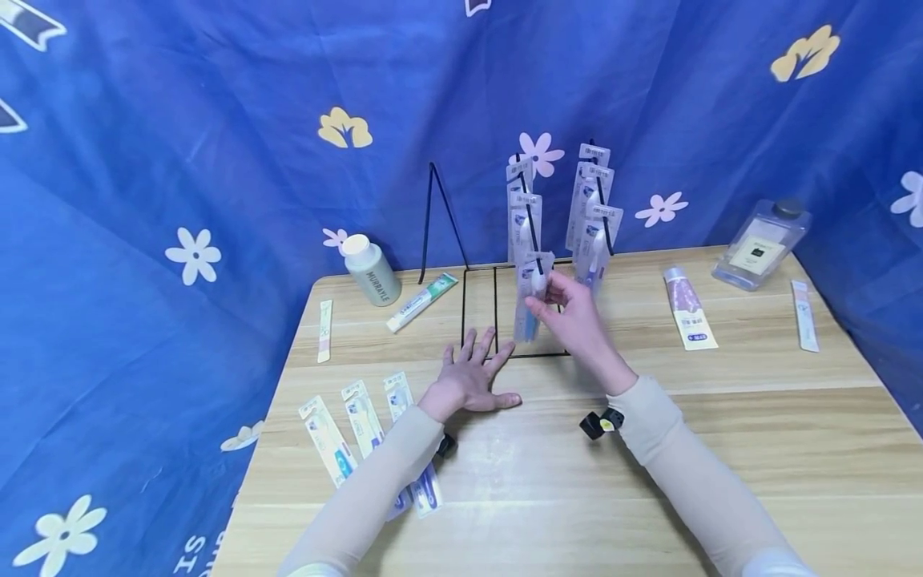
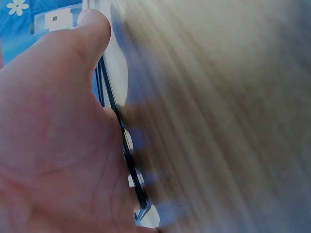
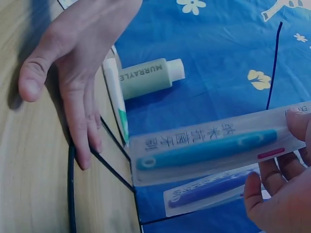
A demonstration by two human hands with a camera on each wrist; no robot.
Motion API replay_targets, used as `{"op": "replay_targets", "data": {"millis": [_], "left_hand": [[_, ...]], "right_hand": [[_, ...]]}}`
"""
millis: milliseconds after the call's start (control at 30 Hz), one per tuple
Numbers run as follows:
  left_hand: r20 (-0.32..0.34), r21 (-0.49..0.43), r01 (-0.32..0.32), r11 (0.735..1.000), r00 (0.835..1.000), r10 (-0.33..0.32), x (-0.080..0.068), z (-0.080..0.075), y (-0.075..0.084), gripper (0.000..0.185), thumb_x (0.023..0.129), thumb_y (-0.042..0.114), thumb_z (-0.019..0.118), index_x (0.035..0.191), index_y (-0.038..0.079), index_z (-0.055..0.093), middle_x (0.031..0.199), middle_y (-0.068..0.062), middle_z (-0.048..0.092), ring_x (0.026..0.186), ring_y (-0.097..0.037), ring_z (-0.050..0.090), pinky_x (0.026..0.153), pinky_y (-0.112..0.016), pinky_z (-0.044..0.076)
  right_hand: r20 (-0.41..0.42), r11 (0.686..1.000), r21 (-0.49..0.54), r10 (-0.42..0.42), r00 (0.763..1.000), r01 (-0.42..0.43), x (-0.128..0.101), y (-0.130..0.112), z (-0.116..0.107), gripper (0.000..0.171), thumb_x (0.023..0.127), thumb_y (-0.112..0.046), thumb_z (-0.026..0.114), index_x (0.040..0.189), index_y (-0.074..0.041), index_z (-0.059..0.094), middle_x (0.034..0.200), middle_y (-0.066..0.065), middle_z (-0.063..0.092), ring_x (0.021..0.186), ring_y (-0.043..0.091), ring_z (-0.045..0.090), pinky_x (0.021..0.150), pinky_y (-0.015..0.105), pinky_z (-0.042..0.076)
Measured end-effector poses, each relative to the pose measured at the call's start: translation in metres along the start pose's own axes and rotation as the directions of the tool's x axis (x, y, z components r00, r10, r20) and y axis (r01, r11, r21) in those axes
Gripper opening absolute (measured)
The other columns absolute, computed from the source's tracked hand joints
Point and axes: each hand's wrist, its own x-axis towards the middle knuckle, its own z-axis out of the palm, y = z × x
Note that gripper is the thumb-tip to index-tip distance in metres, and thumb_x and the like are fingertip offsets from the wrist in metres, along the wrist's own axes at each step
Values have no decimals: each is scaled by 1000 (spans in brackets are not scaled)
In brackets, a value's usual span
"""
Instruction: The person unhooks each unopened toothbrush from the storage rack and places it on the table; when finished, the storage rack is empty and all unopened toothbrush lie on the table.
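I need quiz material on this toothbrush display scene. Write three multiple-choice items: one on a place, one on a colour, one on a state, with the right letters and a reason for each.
1. Where does the left hand rest?
A. on the wire rack's base on the table
B. on the clear bottle
C. in the air above the packs

2. What colour is the toothbrush in the pack held by the right hand?
A. red
B. light blue
C. black

3. How do the left hand's fingers lie?
A. curled into a fist
B. pinching a tube
C. straight and spread flat

Answers:
1 A, the head view shows the palm down on the wire rack base on the table.
2 B, the right wrist view shows a light blue handle in the clear pack.
3 C, both views show straight fingers holding nothing.
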Motion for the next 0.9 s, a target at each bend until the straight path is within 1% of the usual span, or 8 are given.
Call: {"op": "replay_targets", "data": {"millis": [100,400,467,567,633,700,800,900], "left_hand": [[6,3,2,1000,1000,-2,0,-1,0,98,85,90,36,161,45,-6,172,-1,-18,159,-35,-11,124,-67,12],[24,6,-11,1000,1000,11,-3,-4,-1,99,85,89,37,161,44,-7,172,-2,-18,159,-35,-11,124,-67,11],[30,10,-11,1000,999,11,-3,-4,-2,99,85,89,37,161,44,-7,171,-2,-18,159,-35,-11,124,-67,11],[34,4,-10,1000,999,10,-4,-4,-2,99,85,89,38,161,44,-7,171,-2,-19,159,-35,-11,124,-67,10],[34,-5,-13,1000,999,13,-3,-4,-1,99,85,89,37,161,44,-7,171,-1,-19,159,-35,-12,124,-67,10],[30,-15,-16,1000,999,17,-4,-4,-1,99,85,89,38,161,44,-5,171,-1,-19,159,-35,-12,124,-68,9],[32,-19,-19,1000,999,19,-4,-4,-2,99,85,89,38,161,44,-6,171,-2,-19,159,-36,-12,124,-68,9],[31,-18,-17,1000,999,17,-3,-3,-2,100,84,90,38,161,44,-6,171,-2,-20,159,-36,-12,124,-68,9]], "right_hand": [[-30,1000,8,-1,1000,1,-4,-6,-1,25,92,-2,71,114,10,66,107,29,71,90,2,67,85,19,55],[-87,996,-52,67,994,-72,-42,-20,-37,32,94,-6,71,122,9,65,111,30,70,87,1,69,80,19,59],[-82,992,-69,99,992,-105,-53,-18,-50,32,95,-5,68,124,10,64,110,26,72,86,2,70,78,22,61],[-62,979,-51,195,979,-199,-71,-12,-72,32,98,-4,63,126,13,62,102,7,76,83,4,72,75,27,63],[-52,953,-44,298,953,-301,-83,-4,-85,33,99,-5,62,127,14,60,96,-6,76,81,5,72,74,29,63],[-46,909,-58,412,910,-414,-95,7,-97,32,99,-9,64,122,13,62,87,-14,74,76,5,71,70,29,63],[-39,825,-93,556,830,-557,-111,25,-110,27,98,-13,67,114,9,64,79,-11,74,67,6,68,64,29,62],[-15,753,-112,651,759,-648,-126,44,-118,26,98,-14,67,112,7,63,78,-5,76,65,7,67,61,28,61]]}}
